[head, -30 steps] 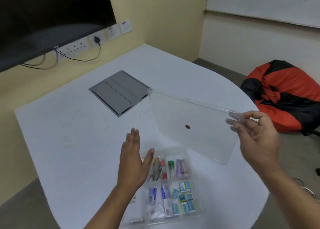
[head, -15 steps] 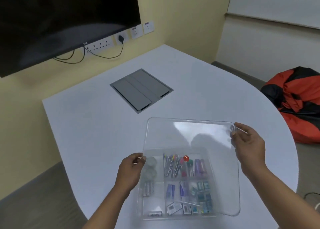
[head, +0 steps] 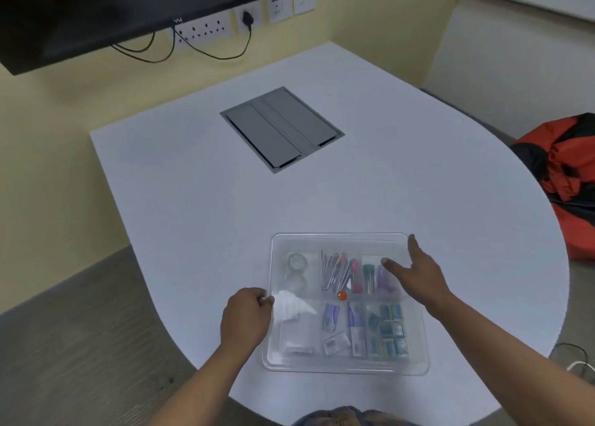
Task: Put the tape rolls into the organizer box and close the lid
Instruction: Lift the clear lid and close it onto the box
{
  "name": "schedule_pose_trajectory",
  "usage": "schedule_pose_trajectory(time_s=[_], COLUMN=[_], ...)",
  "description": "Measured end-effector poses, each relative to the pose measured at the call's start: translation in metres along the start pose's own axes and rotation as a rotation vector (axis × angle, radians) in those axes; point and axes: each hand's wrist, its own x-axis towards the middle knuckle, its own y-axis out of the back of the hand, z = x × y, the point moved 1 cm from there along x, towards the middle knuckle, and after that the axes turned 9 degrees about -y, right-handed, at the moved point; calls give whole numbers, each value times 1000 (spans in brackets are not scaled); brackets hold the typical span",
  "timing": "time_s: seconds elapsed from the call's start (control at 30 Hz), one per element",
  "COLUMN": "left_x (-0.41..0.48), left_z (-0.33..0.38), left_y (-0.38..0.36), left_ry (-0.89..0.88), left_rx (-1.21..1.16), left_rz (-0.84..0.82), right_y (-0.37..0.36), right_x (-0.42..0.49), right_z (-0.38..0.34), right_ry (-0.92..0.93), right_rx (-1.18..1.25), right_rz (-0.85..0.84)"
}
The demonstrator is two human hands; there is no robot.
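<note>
Left hand [head: 248,317] pinched lid [head: 341,242] edge; right hand [head: 418,272] lay flat, open, on it. Tape rolls [head: 297,272] blurred beneath.

Soft, even indoor light, glare on the clear lid [head: 289,306], slight blur, wide-angle bending.

tape rolls [head: 297,272]: blurred under lid [head: 341,242] | monitor [head: 96,10]: cropped

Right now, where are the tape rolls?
In the head view, the tape rolls sit in the far-left compartment of the organizer box, under the clear lid, left of the pens and beyond the left hand.
</note>
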Motion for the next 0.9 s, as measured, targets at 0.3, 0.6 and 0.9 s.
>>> schedule_pose_trajectory(time_s=[0.3,0.6,0.9], left_x=[3,11,20], left_z=[-10,-14,-4], left_y=[-17,-13,-8], left_ry=[-103,-202,-464], left_rx=[23,36,462], left_rz=[-160,-334,-624], right_y=[-11,-11,-17], right_x=[16,15,-5], right_z=[1,15,34], right_ry=[12,174,354], right_rx=[-153,-482,-1058], right_rz=[-52,-183,-338])
